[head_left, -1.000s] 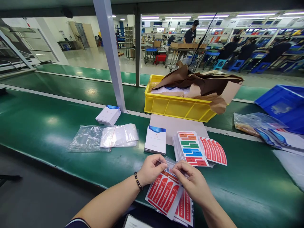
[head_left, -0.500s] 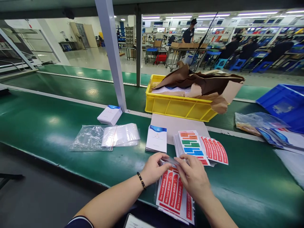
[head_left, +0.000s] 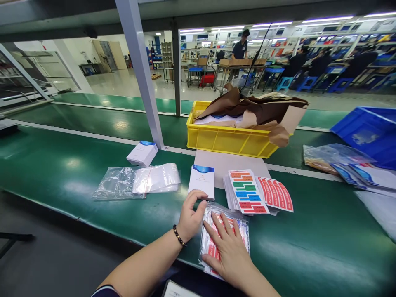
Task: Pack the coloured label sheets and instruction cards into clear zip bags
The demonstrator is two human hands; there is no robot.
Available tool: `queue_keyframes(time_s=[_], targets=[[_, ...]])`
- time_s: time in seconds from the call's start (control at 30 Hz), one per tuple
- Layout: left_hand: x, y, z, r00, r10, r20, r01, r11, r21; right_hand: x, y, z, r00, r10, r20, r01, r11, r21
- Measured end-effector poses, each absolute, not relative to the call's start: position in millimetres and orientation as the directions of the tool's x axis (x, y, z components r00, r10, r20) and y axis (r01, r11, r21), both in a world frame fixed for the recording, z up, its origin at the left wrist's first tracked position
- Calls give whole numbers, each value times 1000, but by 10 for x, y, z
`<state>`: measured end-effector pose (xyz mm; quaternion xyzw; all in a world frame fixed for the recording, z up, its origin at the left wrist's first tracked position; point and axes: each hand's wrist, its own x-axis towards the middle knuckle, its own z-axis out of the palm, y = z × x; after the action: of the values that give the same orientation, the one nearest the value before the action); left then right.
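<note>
A clear plastic zip bag (head_left: 244, 225) with red-and-white label sheets inside lies at the front of the green bench. My right hand (head_left: 227, 251) rests flat on it, fingers spread, covering much of the labels. At the bag's upper left corner, my left hand (head_left: 192, 216) is closed, thumb and forefinger pinching the edge. Just beyond are a stack of white booklets with a blue top band (head_left: 202, 181) and a pile of coloured label sheets (head_left: 247, 192). Red curved labels (head_left: 276, 194) fan out beside that pile.
Empty clear bags (head_left: 157, 178) lie to the left, below another booklet stack (head_left: 142, 153). A yellow crate (head_left: 229, 140) with brown paper stands behind. At right are a blue crate (head_left: 368, 134) and bagged papers (head_left: 355, 169). A white post (head_left: 140, 74) rises from the bench. People work beyond.
The bag of labels has been laid flat on the bench. My right hand has gone from its top edge to lying spread on it; my left hand has shifted slightly left to the corner.
</note>
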<state>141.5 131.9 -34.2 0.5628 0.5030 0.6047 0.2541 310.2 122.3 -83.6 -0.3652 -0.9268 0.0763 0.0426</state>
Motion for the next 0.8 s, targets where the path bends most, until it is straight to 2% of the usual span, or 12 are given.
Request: queue_keyframes(time_s=[0.07, 0.13, 0.2, 0.23, 0.33, 0.4, 0.5, 0.63, 0.7, 0.8], targets=[[1293, 1297, -252, -192, 864, 466, 366, -378, 851, 3097, 1229, -816, -726, 687, 16, 674, 716, -185], [1081, 1328, -168, -136, 889, 438, 568, -292, 770, 3097, 1231, -803, -725, 689, 17, 673, 713, -195], [800, 1416, -120, -181, 941, 287, 776, -43, 630, 3109, 1236, -797, -736, 677, 29, 657, 723, -211], [649, 1474, -115, -246, 955, 163, 847, 130, 516, 3120, 1241, -797, -742, 669, 41, 646, 730, -221], [237, 1646, -176, -350, 937, 17, 867, 317, 386, 3170, 1260, -806, -726, 676, 129, 637, 730, -247], [46, 1724, -249, -366, 928, -67, 867, 366, 337, 3201, 1272, -811, -677, 699, 232, 647, 714, -265], [-94, 1779, -331, -349, 927, -140, 874, 376, 308, 3230, 1277, -794, -604, 693, 394, 625, 718, -306], [-81, 1747, -298, -303, 944, -133, 877, 331, 348, 3237, 1261, -709, -546, 652, 526, 535, 755, -380], [-12, 1667, -243, -269, 956, -114, 873, 292, 391, 3217, 1246, -655, -531, 671, 517, 491, 741, -458], [127, 1510, -185, -217, 973, -77, 865, 228, 447, 3133, 1228, -578, -536, 752, 383, 432, 635, -641]])
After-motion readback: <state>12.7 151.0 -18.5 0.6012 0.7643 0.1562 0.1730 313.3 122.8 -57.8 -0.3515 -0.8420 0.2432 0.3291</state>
